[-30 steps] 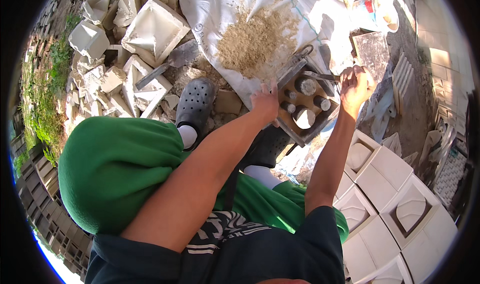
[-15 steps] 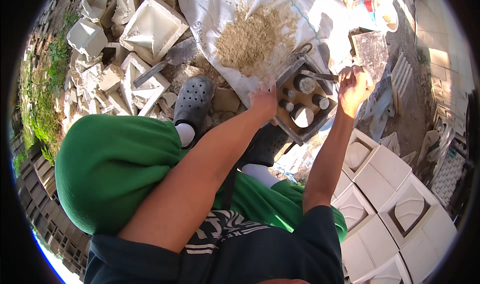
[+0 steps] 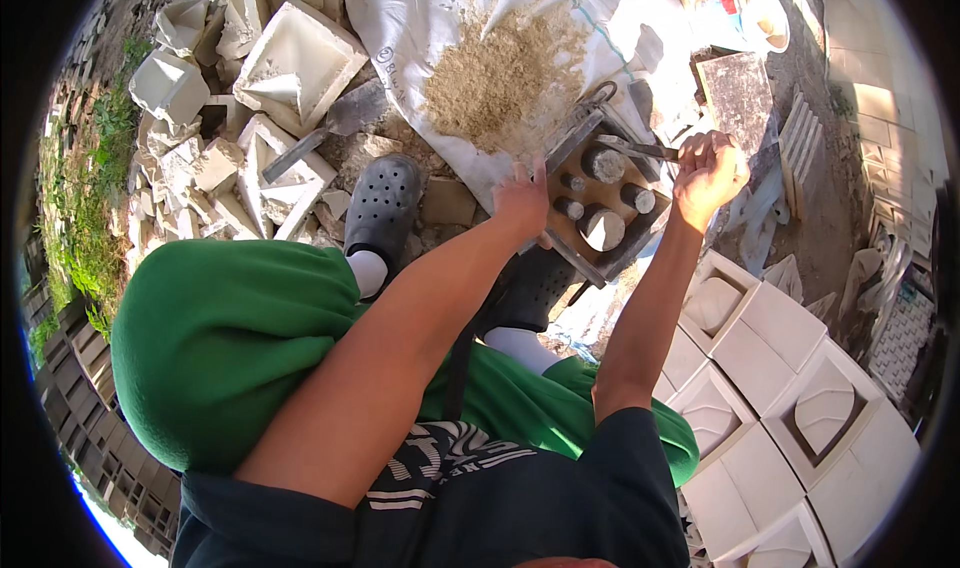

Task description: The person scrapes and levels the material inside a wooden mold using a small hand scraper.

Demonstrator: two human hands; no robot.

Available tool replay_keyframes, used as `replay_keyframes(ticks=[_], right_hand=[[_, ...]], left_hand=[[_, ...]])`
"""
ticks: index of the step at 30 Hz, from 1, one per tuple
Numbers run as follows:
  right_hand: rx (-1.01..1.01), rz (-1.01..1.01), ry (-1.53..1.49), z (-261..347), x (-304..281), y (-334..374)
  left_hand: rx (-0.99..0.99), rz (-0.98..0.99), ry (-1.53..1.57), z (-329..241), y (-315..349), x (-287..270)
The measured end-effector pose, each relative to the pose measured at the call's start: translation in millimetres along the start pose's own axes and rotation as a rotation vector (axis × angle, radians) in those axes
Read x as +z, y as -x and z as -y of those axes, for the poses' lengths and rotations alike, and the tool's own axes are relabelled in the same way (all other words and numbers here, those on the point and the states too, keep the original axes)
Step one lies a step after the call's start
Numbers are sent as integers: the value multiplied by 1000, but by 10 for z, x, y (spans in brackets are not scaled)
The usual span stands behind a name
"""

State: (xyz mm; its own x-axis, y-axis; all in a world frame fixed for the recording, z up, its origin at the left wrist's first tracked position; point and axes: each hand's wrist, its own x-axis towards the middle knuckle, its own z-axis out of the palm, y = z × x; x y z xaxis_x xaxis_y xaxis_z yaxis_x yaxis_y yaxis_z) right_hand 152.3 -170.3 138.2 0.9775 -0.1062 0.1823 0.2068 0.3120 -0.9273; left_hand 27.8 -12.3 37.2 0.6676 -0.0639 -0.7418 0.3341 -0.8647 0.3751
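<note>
A square, dark-edged mold (image 3: 592,260) sits tilted in front of me, with several round grey-white posts standing up from its brown inside. My left hand (image 3: 522,206) is closed over the mold's left edge, thumb toward me and fingers on the far side. In the fist of my right hand (image 3: 710,176) is a slim flat metal tool (image 3: 645,150). Its blade reaches left over the mold's far right part, beside the far large post (image 3: 604,164). Whether the tip touches the post or the rim, I cannot tell.
Beyond the mold, a sand pile (image 3: 500,78) lies on a white sheet (image 3: 400,28). Broken white blocks (image 3: 300,63) and a trowel (image 3: 355,108) are at left. A bucket (image 3: 740,18) and dark board (image 3: 738,98) stand far right; pale patterned blocks (image 3: 770,338) sit near right.
The scene has slid slightly left in the view. My right hand with the tool has shifted a little to the right relative to the mold. My left hand stays on the mold's edge.
</note>
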Motion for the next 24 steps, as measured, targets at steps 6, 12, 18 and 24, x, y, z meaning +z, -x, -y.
replay_keyframes(ticks=[6,12,18,24], right_hand=[[-189,-1,193,-178,-69,85],[-278,-30,305,-294,-35,62],[-276,26,376,-305,20,28],[-132,41,392,-330,-64,32]], left_hand=[[-15,-17,6,-2,-14,-16],[0,-45,8,39,-3,10],[-22,-6,37,-15,-32,-9],[27,4,9,-22,2,-17]])
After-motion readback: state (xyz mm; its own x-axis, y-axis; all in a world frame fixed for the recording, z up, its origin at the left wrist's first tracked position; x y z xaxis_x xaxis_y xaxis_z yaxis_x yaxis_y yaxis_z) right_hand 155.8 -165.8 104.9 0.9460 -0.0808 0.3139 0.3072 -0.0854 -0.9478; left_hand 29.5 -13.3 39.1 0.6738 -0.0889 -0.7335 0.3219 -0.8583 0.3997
